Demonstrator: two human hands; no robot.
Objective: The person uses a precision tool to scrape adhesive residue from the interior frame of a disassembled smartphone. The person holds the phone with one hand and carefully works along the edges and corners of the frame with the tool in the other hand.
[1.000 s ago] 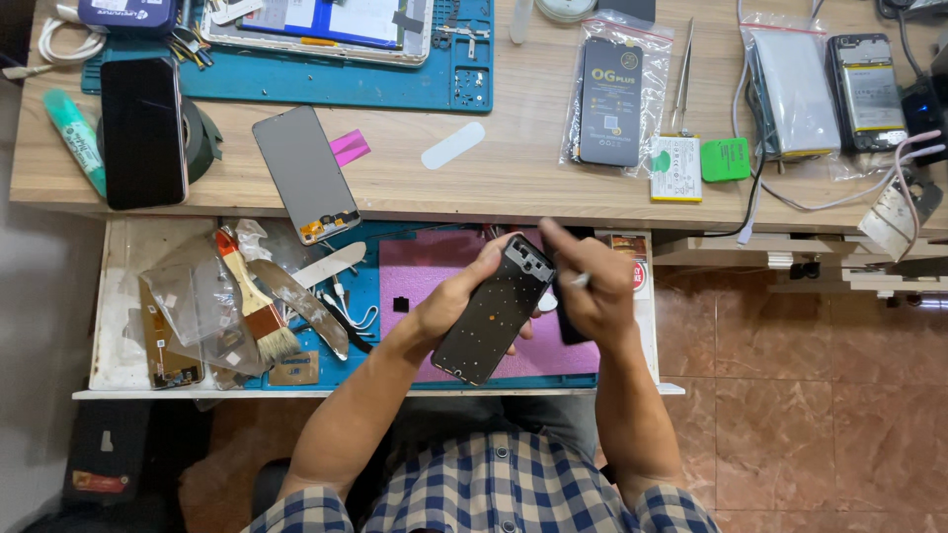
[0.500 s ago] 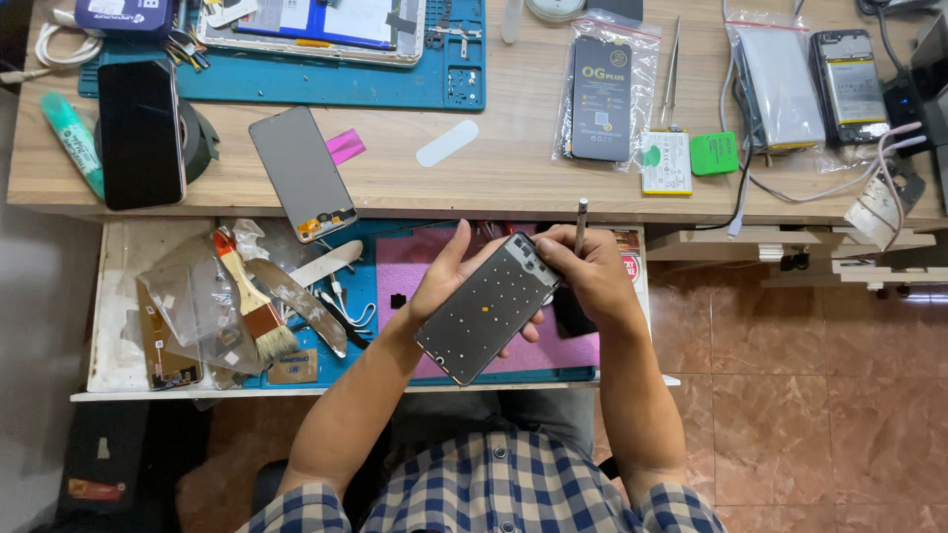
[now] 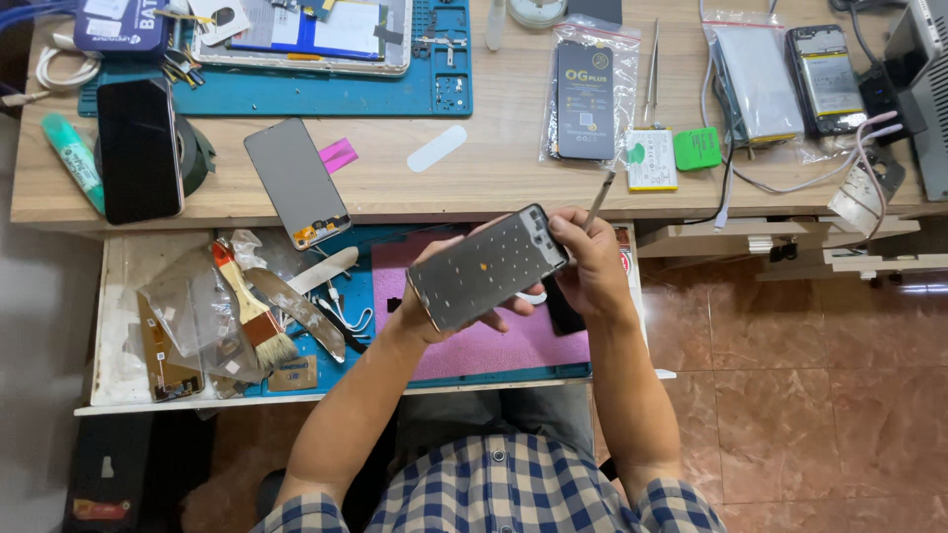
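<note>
Phone frame point(image 3: 489, 268) is getting held up over the pulled-out drawer, tilted so its top corner is pointing toward 2 o'clock and its bottom corner toward 8. The left hand point(image 3: 444, 296) is cradling it from underneath, fingers curling around the lower long edge. The right hand point(image 3: 591, 265) is pinching the upper right corner with the thumb on top, and it's also gripping a thin metal tool point(image 3: 599, 200) that's sticking up toward 1 o'clock, just crossing the front edge of the wooden surface point(image 3: 494, 168).

Room-wise, it's pretty tight. Below the frame a pink mat point(image 3: 494, 347) is lying in the drawer on a blue mat, and that patch is the most open spot. At 9 o'clock from the hands the drawer is crowding up: a brush point(image 3: 247, 314) with a red handle, plastic bags, a flex cable, all near but apart from the frame. A loose screen panel point(image 3: 296, 183) is hanging over the surface's front edge at 10 o'clock. A bagged dark part point(image 3: 585, 99) is sitting at 12 o'clock, with tweezers point(image 3: 653, 59) just beside it, and a green block point(image 3: 699, 148) farther toward 1. The drawer's right edge is running right next to the right wrist, and past it at 3 o'clock there's just tiled floor point(image 3: 839, 395).
</note>
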